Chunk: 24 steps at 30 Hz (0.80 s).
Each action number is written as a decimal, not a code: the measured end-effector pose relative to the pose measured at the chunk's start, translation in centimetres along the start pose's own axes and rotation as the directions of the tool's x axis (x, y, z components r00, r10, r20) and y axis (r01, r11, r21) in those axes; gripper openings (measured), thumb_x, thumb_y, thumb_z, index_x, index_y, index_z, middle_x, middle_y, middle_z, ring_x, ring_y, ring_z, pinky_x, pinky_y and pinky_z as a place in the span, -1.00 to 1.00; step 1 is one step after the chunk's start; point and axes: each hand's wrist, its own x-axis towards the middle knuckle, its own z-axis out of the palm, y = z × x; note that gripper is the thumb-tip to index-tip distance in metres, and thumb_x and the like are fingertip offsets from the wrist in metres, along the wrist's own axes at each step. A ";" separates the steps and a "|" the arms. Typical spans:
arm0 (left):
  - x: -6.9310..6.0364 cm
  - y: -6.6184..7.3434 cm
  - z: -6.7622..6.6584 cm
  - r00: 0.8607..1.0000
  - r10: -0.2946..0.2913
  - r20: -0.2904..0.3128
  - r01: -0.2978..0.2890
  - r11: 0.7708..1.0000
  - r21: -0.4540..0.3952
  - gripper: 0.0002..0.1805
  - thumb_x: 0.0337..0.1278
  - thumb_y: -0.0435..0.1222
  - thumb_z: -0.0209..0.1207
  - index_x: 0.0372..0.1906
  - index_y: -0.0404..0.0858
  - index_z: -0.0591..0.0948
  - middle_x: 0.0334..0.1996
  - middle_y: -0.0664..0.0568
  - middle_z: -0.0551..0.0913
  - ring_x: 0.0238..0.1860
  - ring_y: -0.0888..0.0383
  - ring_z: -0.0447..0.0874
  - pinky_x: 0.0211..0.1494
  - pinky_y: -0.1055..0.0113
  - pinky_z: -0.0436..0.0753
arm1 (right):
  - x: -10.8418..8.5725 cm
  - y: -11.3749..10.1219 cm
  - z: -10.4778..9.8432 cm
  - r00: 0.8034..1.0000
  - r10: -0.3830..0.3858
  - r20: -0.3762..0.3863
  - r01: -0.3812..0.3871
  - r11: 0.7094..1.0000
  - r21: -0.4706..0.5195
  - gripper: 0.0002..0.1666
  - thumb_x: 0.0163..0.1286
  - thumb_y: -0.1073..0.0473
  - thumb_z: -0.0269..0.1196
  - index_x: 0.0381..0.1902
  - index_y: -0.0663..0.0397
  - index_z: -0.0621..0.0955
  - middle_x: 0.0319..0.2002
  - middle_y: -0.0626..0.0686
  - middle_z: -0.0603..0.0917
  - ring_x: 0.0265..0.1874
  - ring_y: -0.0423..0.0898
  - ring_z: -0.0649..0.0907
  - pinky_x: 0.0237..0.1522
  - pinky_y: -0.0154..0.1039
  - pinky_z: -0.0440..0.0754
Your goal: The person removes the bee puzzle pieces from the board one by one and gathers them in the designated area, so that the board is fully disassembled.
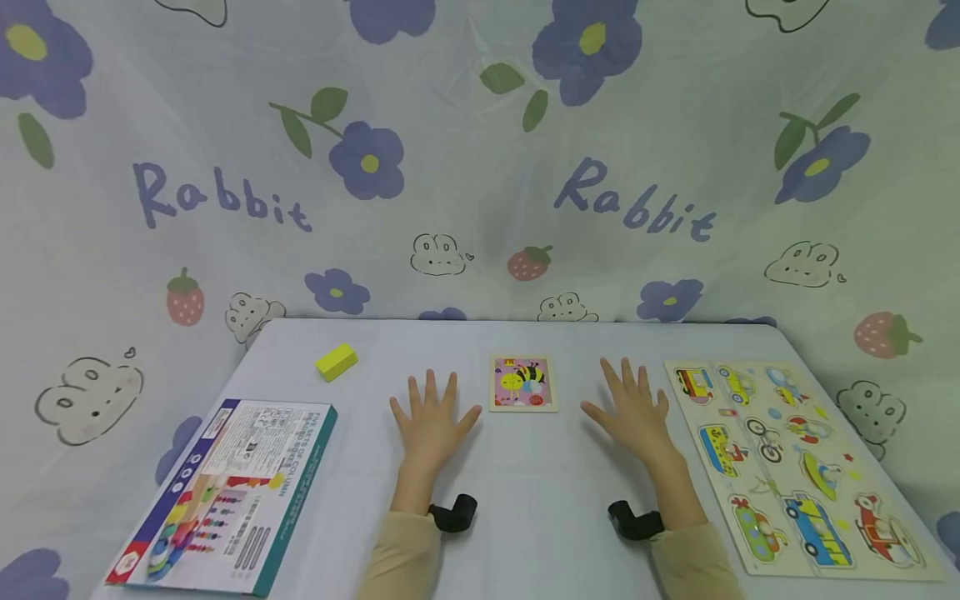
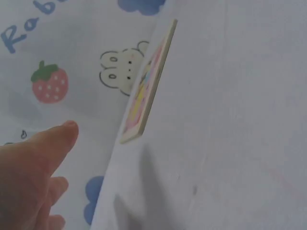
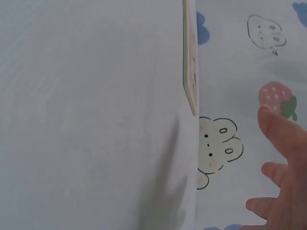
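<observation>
Between the two hands, toward the back of the white table, lies a small square bee puzzle (image 1: 522,384) with a pink picture in a pale wooden frame. My left hand (image 1: 431,422) is left of it, palm down, fingers spread and straight, holding nothing. On the other side my right hand (image 1: 634,417) is spread the same way, also holding nothing. Both wrist views catch the puzzle edge-on, apart from the fingers: the puzzle (image 2: 146,91) beyond the left thumb, and the puzzle (image 3: 190,60) beyond the right hand.
A boxed toy (image 1: 232,492) with a teal side lies at the left. Behind it rests a yellow block (image 1: 337,362). At the right lies a large wooden vehicle puzzle board (image 1: 798,467). A patterned curtain (image 1: 465,167) hangs behind the table (image 1: 532,500).
</observation>
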 end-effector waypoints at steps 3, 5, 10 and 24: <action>0.5 0.9 0.6 0.999 -0.028 -0.015 0.028 0.999 -0.029 -0.20 0.12 0.26 -0.07 0.41 -0.05 0.18 0.42 -0.23 0.01 0.41 -0.30 -0.25 0.26 -0.35 -0.31 | 0.8 -0.7 0.5 1.000 -0.002 0.001 0.002 0.996 0.088 -0.06 0.26 -0.19 0.16 0.44 0.05 0.05 0.40 0.36 -0.06 0.35 0.41 -0.12 0.13 0.48 -0.18; 0.7 1.4 1.0 0.999 -0.051 -0.015 0.050 0.998 -0.037 -0.20 0.13 0.26 -0.08 0.40 -0.05 0.19 0.41 -0.23 0.03 0.41 -0.31 -0.23 0.26 -0.35 -0.27 | 1.3 -1.2 0.8 1.000 0.003 0.004 -0.003 0.988 0.151 -0.09 0.28 -0.16 0.15 0.43 0.07 0.07 0.40 0.35 -0.01 0.35 0.40 -0.08 0.12 0.48 -0.14; 1.2 2.9 1.9 0.995 -0.097 -0.006 0.096 0.992 -0.083 -0.23 0.14 0.22 -0.05 0.38 -0.09 0.24 0.39 -0.26 0.09 0.40 -0.33 -0.20 0.27 -0.34 -0.24 | 2.7 -2.1 1.6 0.999 0.039 0.017 -0.043 0.939 0.341 -0.20 0.33 -0.09 0.12 0.41 0.07 0.14 0.35 0.29 0.19 0.34 0.29 0.13 0.18 0.40 0.02; 1.6 4.8 4.7 0.992 -0.074 -0.102 0.051 0.975 -0.216 -0.36 0.15 0.03 0.08 0.29 -0.19 0.37 0.35 -0.31 0.15 0.37 -0.38 -0.17 0.28 -0.33 -0.27 | 4.6 -4.0 3.6 0.989 0.123 0.076 -0.145 0.829 0.541 -0.38 0.34 0.00 0.11 0.31 0.00 0.30 0.10 0.22 0.51 0.14 0.14 0.43 0.11 0.11 0.39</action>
